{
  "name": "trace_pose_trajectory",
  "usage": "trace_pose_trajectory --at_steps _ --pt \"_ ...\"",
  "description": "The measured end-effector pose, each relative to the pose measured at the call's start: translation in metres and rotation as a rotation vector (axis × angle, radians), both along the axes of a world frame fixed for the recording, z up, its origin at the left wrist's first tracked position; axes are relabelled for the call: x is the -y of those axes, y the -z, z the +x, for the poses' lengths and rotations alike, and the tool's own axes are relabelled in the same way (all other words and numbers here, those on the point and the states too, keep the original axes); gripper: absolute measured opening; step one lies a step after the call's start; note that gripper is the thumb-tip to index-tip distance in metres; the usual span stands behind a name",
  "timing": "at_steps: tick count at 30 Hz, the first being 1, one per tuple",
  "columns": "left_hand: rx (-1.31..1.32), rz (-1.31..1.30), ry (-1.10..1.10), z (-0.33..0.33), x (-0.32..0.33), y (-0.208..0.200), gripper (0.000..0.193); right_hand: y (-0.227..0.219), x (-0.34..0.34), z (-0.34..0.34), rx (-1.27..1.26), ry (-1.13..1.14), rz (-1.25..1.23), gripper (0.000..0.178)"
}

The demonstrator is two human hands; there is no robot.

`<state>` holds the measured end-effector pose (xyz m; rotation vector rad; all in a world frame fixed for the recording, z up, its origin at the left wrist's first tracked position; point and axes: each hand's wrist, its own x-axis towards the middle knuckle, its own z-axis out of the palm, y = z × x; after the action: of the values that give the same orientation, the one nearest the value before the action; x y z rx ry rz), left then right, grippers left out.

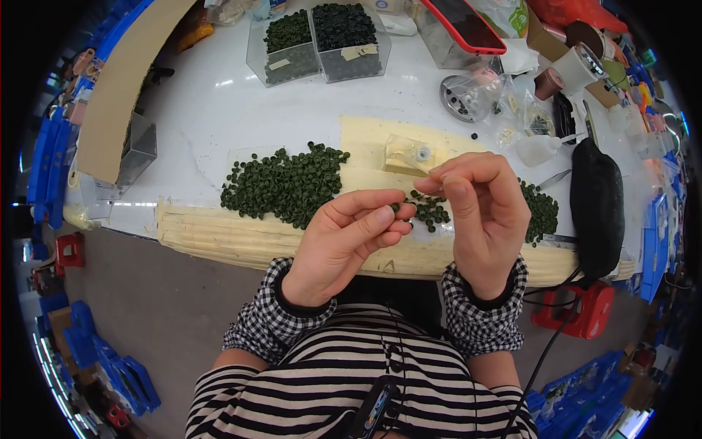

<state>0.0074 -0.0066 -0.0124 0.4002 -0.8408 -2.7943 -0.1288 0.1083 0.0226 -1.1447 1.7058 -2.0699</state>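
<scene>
My left hand [340,238] pinches a small round dark green piece [395,208] between thumb and fingers. Close beside it, my right hand [486,219] is raised with thumb and forefinger nearly together; whatever is at those fingertips is too small to make out. Below and between the hands lies a small cluster of similar green pieces [433,213]. A large heap of them [285,186] spreads to the left, and another heap [540,212] sits right of my right hand. Just beyond the fingertips stands a yellow-taped block [398,155] with a small white nozzle.
Two clear bins [353,64] of green pieces stand at the back. A red-cased phone [468,25] rests on a clear box at the back right. A white squeeze bottle [537,149], tweezers [554,179] and a black pouch [596,208] lie right. Cardboard [139,88] stands left.
</scene>
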Motion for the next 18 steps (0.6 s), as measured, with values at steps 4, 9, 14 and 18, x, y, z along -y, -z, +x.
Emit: trace_pose_trajectory --at_steps 4,9,14,18 --pt "0.000 -0.011 -0.010 0.001 0.001 0.003 0.026 0.006 0.004 -0.019 -0.219 0.247 0.038 0.010" --pt "-0.002 0.019 -0.022 0.000 0.000 0.004 0.026 0.011 0.015 -0.033 -0.620 0.400 0.207 0.010" --pt "-0.025 0.024 -0.030 0.003 0.000 0.007 0.026 0.016 0.015 -0.032 -0.718 0.343 0.367 0.018" --pt "-0.010 -0.003 -0.046 0.005 0.001 0.007 0.025 0.006 -0.009 -0.042 -0.638 0.400 0.339 0.024"
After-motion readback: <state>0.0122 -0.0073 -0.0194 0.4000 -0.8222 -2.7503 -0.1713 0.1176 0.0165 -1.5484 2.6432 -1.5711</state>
